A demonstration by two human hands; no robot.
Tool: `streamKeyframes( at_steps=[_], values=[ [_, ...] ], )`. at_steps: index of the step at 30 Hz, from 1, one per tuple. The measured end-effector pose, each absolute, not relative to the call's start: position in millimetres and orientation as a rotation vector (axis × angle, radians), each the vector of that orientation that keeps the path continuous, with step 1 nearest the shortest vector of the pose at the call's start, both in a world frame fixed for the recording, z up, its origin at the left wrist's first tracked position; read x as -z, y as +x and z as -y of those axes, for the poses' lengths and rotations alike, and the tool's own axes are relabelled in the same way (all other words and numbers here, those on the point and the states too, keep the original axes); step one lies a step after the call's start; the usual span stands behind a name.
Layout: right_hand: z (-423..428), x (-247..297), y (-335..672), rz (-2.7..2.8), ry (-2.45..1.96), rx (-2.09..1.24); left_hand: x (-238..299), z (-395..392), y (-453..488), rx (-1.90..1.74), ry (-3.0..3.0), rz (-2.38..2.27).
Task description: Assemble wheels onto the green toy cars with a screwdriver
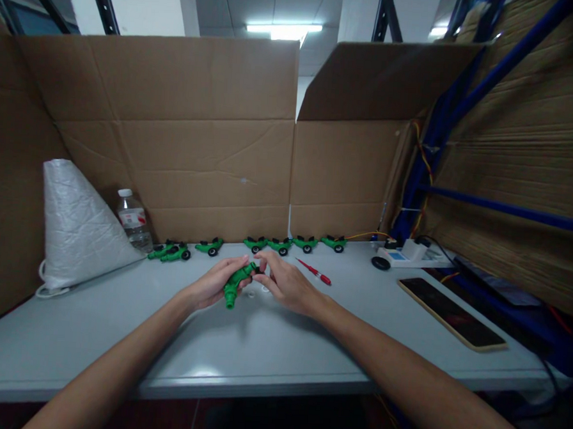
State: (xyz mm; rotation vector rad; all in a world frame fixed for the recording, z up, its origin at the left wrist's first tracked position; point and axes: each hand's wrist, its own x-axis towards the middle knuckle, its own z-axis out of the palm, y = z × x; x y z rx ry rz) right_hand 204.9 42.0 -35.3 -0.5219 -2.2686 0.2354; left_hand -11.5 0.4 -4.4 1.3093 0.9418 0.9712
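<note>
Above the middle of the table, my left hand is closed around a green plastic toy, which is tilted with its narrower, round end down toward me. My right hand meets it from the other side, thumb and fingers bent in a pinch at a small black part on the toy's far end. My fingers partly hide that part. Small clear round pieces lie on the tabletop just below my right hand. A red screwdriver lies beyond my right wrist.
Green toys with black wheels stand in a row along the cardboard wall. A white bag and a water bottle are at the left. A power strip, black roll and phone lie at the right.
</note>
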Motion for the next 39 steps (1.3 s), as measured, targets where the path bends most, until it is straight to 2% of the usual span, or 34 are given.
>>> streamKeyframes(
  at_steps=[4,25,39],
  values=[
    [-41.1,31.5,206.8,2.249,-0.471,-0.293,9.2,-4.7,-11.1,-1.104,1.357,-0.997],
    [-52.6,36.2,208.1,2.385,-0.537,-0.209,8.7,-4.3,-3.1,-1.101,1.628,-1.166],
    [-98.1,49.1,241.6,2.509,-0.788,0.108,15.0,-16.8,-11.5,-1.387,1.397,-1.313]
  ],
)
